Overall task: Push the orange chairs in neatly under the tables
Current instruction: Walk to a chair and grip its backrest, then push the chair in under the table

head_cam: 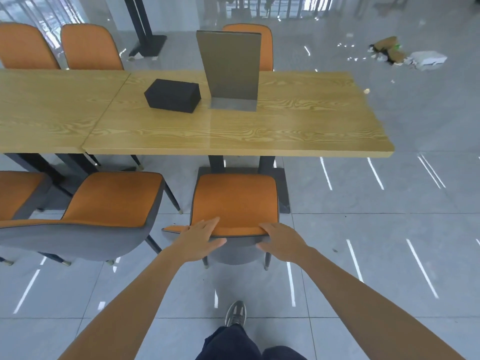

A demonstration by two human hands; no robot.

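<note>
Grey glossy floor tiles (pixel 376 229) filled most of my feed, streaked with reflected strip lights. Across the middle ran two wood-grain tables set end to end, the right-hand table (pixel 298 126) touching the left-hand table (pixel 39 113). Three far chairs stood behind them, two at the left (pixel 91 48) and one (pixel 265 48) partly hidden by an upright board (pixel 230 66) standing on the right-hand table. On my side, the neighbouring chair (pixel 111 201) sat turned at an angle beside the left-hand table, well out from under it, with part of another seat (pixel 18 190) at the frame's left edge. The orange chair (pixel 235 201) stood square to the right-hand table, directly in front of the person, its whole seat showing short of the table's near edge and its front close to the table's black foot. A black box (pixel 172 96) lay on the tabletop just left of the board. Scraps of litter (pixel 405 54) lay on the floor at the far right. Both arms reached forward: the left hand (pixel 200 240) clasped the top of the backrest, fingers over the orange face and thumb on the grey back, and the right hand (pixel 281 242) gripped the same edge further right, fingers curled over it. One shoe (pixel 235 313) showed below.
</note>
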